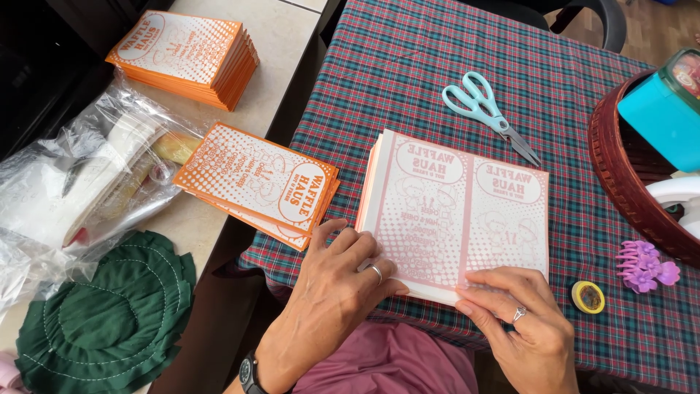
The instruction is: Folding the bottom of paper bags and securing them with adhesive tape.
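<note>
Far left of the left hand: a green quilted cloth (109, 321) and a clear plastic bag (80, 182) lie on the pale counter (284, 36), well apart from both hands.
Up and left of the left hand: one stack of orange printed sheets (186, 58) lies at the far side of the counter; a second orange stack (262, 182) lies just beside the left thumb, a little fanned.
Left hand (339, 292): it rests flat, fingers spread and loose, on the near left corner of the pink stack; it grips nothing.
Pink stack of printed sheets (456, 215): it lies between the two hands on the plaid tablecloth (408, 66), each sheet with two panels side by side.
Right hand (521, 321): fingers together, the tips press on the near right edge of the top pink sheet; whether they pinch it I cannot tell.
Beyond the hands: pale blue scissors (488, 113) lie unused.
Right of the right hand: a yellow tape roll (588, 297), a purple hair clip (643, 266), a dark red basket (620, 168).
Progress, as I judge: two orange stacks look put aside, the pink stack seems only begun.
</note>
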